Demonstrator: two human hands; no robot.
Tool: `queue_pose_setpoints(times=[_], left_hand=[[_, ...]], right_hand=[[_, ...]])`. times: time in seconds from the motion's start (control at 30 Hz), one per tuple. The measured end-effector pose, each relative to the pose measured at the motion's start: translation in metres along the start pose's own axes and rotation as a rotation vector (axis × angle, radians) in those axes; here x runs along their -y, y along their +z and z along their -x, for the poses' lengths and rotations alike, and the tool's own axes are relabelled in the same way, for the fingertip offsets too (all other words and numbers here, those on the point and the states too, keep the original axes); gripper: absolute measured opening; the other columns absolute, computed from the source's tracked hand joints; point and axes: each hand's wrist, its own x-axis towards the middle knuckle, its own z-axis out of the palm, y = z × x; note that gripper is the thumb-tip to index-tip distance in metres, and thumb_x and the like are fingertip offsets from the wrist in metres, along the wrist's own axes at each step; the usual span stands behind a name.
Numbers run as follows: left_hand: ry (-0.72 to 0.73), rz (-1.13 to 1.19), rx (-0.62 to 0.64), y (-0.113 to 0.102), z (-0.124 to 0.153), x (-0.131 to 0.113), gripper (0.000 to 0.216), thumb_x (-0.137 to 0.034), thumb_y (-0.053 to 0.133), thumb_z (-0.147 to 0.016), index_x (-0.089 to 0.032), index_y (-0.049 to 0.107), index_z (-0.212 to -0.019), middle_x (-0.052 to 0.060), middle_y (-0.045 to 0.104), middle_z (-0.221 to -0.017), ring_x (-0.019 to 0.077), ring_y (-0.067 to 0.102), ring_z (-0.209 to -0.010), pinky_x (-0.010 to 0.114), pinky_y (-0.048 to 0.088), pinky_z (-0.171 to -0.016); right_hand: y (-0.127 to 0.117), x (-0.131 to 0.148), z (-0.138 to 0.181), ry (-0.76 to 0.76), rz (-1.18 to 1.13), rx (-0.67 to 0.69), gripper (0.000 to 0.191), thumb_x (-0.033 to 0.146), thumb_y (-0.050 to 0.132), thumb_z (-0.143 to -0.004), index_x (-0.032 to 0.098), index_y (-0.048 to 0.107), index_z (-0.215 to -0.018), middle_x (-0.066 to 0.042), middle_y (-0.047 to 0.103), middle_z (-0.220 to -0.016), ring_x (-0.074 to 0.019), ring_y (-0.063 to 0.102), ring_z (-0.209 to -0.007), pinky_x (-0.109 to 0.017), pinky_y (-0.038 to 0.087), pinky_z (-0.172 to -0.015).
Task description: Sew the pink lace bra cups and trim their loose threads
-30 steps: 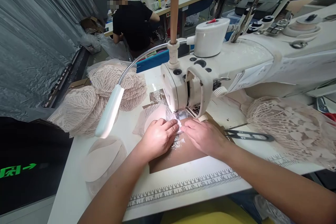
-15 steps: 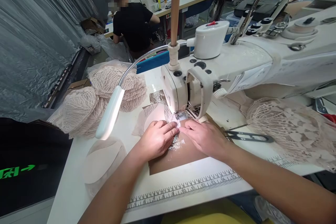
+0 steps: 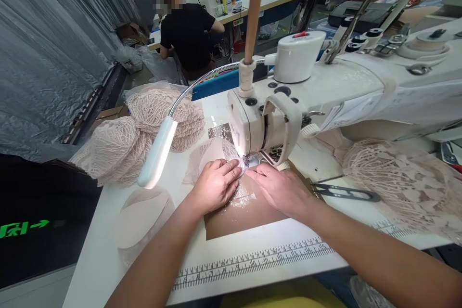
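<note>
fingers (image 3: 231, 168) pin lace (image 3: 246, 197) (flat) — sewing machine (image 3: 265, 125)

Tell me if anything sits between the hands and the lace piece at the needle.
Nothing visible does. The left hand and right hand both lie directly on the lace piece, fingertips close together just in front of the sewing machine head. The snips lie apart, to the right.

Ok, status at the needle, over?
Left grip and right grip flat on lace piece, fingertips at sewing machine foot. Thread snips lie apart, right of them.
</note>
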Motion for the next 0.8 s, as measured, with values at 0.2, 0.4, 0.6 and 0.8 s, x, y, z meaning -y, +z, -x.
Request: queue_pose_setpoints(times=[0.2,0.4,0.6,0.8], left_hand=[[-0.086,-0.002,-0.069,0.004,0.000,0.005,0.038,-0.033,0.043,-0.090,-0.017,0.056,-0.123,0.008,0.056,-0.128,0.0275,0.048,-0.110,0.044,0.041,-0.092],[-0.190,-0.024,-0.139,0.006,0.001,0.009,0.038,-0.034,0.045,-0.089,-0.018,0.057,-0.121,0.010,0.056,-0.129,0.0291,0.046,-0.117,0.047,0.039,-0.095],[-0.328,-0.058,-0.206,0.005,0.005,0.019,0.032,-0.029,0.046,-0.088,-0.020,0.059,-0.115,0.008,0.057,-0.125,0.0267,0.048,-0.115,0.043,0.042,-0.093],[-0.466,-0.065,-0.146,-0.003,0.009,0.026,0.033,-0.030,0.044,-0.088,-0.020,0.056,-0.116,0.010,0.056,-0.124,0.0283,0.048,-0.115,0.047,0.041,-0.095]], right_hand=[[0.000,-0.002,0.001,-0.010,-0.055,-0.021,0.037,0.007,0.046,-0.082,0.020,0.066,-0.110,-0.002,0.061,-0.077,-0.0137,0.051,-0.065,-0.027,0.033,-0.060],[0.004,-0.005,0.002,-0.034,-0.059,-0.004,0.037,0.010,0.041,-0.086,0.019,0.065,-0.111,-0.003,0.062,-0.077,-0.0143,0.055,-0.066,-0.027,0.035,-0.058],[0.011,-0.010,0.003,-0.062,-0.056,-0.027,0.037,0.013,0.039,-0.087,0.019,0.065,-0.112,-0.003,0.065,-0.084,-0.0141,0.058,-0.064,-0.028,0.038,-0.056],[0.017,-0.015,0.004,-0.097,-0.043,-0.065,0.036,0.018,0.038,-0.088,0.020,0.067,-0.109,-0.005,0.065,-0.083,-0.0168,0.060,-0.065,-0.031,0.043,-0.059]])
